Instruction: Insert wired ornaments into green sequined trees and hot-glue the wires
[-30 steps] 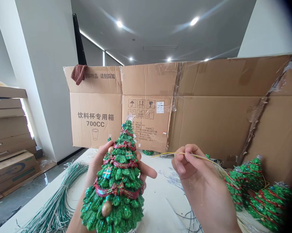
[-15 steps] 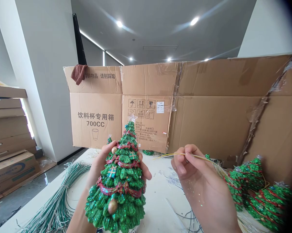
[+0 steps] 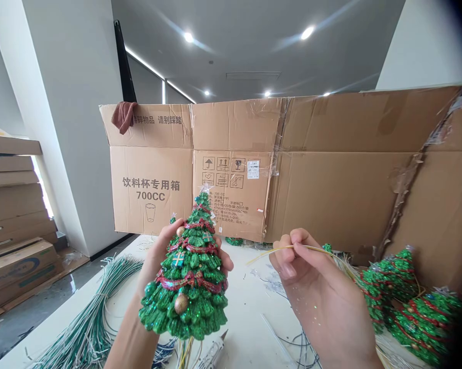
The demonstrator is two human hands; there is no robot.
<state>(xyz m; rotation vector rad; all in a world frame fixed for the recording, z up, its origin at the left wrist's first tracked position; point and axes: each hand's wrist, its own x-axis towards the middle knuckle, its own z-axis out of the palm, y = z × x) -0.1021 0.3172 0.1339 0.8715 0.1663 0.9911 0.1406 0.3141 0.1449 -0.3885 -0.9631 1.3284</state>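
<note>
Tipped up since the earlier frame: your left hand (image 3: 159,256) has raised the base of the glittery green resin Christmas tree (image 3: 188,287), so its underside now clears the bottom of the view, with a few thin yellow wire strands (image 3: 184,354) hanging below it. Left hand is clenched round the tree's middle, fingers wrapped up its far side, tree sitting at about 6 o'clock. Your right hand (image 3: 323,292) is at 4 o'clock, pinching one thin yellow-tipped wire strand (image 3: 277,249) between thumb and fingertips, glitter specks on the palm. Progress, as far as you can tell: two more glittery green trees (image 3: 388,282) stand at 4 o'clock among pale strands. A thick bundle of green-and-white wire strands (image 3: 92,318) still lies on the white desk (image 3: 246,312) at 7 o'clock. White plastic tube with a pointed tip (image 3: 211,354) sits at 6 o'clock, partly cut off. Tan corrugated cardboard sheet (image 3: 231,169) stands at 12 o'clock.
</note>
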